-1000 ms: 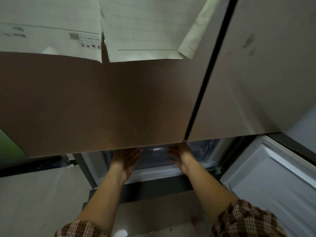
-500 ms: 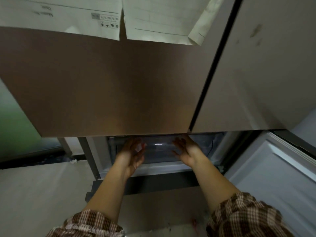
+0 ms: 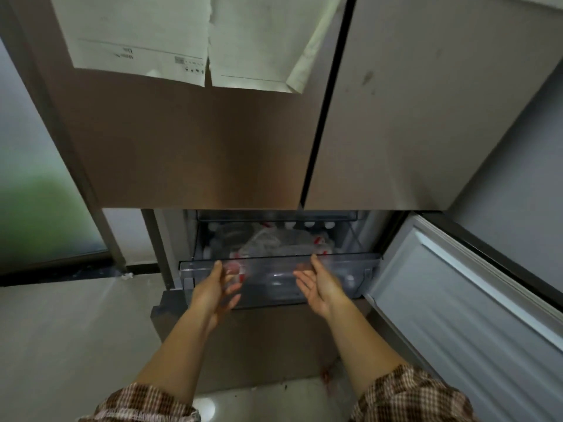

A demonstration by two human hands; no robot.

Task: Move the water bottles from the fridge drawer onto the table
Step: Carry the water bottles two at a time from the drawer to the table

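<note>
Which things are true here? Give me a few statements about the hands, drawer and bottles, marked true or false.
The clear drawer is pulled out. True.
The left hand grips a bottle. False: it is open and holds nothing.
Bottles lie in the drawer. True.
The right hand is a closed fist. False: it is open, palm showing.
Papers hang on the fridge door. True.

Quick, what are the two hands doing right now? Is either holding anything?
Left hand: open, fingers blurred, holding nothing, just in front of the drawer.
Right hand: open, palm showing, holding nothing.
</note>
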